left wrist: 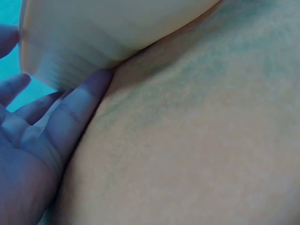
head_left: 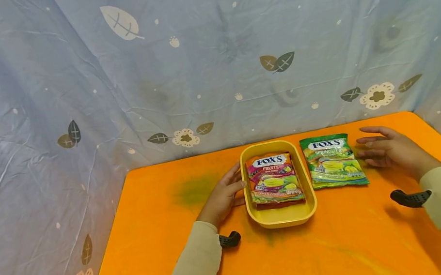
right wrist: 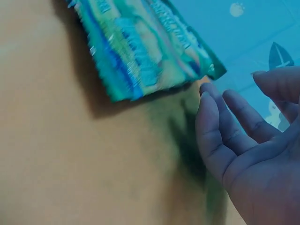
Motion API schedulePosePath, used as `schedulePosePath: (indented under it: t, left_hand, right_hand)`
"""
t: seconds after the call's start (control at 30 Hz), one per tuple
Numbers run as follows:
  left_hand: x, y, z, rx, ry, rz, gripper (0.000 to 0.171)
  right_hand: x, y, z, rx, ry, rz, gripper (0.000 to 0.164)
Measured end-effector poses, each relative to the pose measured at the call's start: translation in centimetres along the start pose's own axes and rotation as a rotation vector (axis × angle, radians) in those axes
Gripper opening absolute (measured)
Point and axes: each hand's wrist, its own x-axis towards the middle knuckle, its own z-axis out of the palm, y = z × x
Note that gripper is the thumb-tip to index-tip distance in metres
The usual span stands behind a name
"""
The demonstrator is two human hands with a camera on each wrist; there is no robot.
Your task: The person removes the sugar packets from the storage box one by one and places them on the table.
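A yellow tray (head_left: 283,217) stands on the orange table, holding a red-orange bag of FOX'S Fruits candy (head_left: 274,179). The left hand (head_left: 223,197) is at the tray's left side, its fingers fairly straight; in the left wrist view the fingertips (left wrist: 98,79) touch the tray's outer wall (left wrist: 89,37). To the right of the tray lies a green bag of FOX'S Spring Tea candy (head_left: 333,162). Just off that bag's right edge, the right hand (head_left: 395,151) holds nothing, its fingers loosely spread. The right wrist view shows a gap between these fingers and the green bag (right wrist: 150,47).
The orange table (head_left: 173,273) has dark greenish stains left of the tray. A blue-grey curtain (head_left: 207,61) printed with leaves and flowers hangs behind the table and along both sides. A black strap end (head_left: 410,198) sticks out at the right wrist, and another (head_left: 230,239) at the left.
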Motion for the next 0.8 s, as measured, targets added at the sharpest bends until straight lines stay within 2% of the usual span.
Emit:
schedulePosePath:
  t: [0.2,0.37,0.47,0.6,0.8]
  left_hand:
    - [0.0,-0.1,-0.2,0.003,-0.004,0.003,0.071]
    - [0.0,-0.1,-0.1,0.003,-0.004,0.006,0.071]
    - [0.1,-0.1,-0.1,0.001,-0.002,0.004,0.071]
    - [0.0,-0.1,-0.1,0.001,-0.001,0.008,0.07]
    - [0.0,-0.1,-0.1,-0.004,-0.003,0.006,0.07]
  right_hand:
    - [0.2,-1.1,0.6,0.01,-0.008,-0.027,0.039]
    - [0.9,-1.6,2.2,0.012,-0.04,-0.033,0.047]
    - [1.4,-1.8,3.6,-0.009,-0.067,-0.045,0.05]
    - [1.9,-2.2,5.9,-0.031,-0.109,-0.058,0.046]
    - [2.6,-3.1,9.5,-0.004,-0.168,-0.039,0.049]
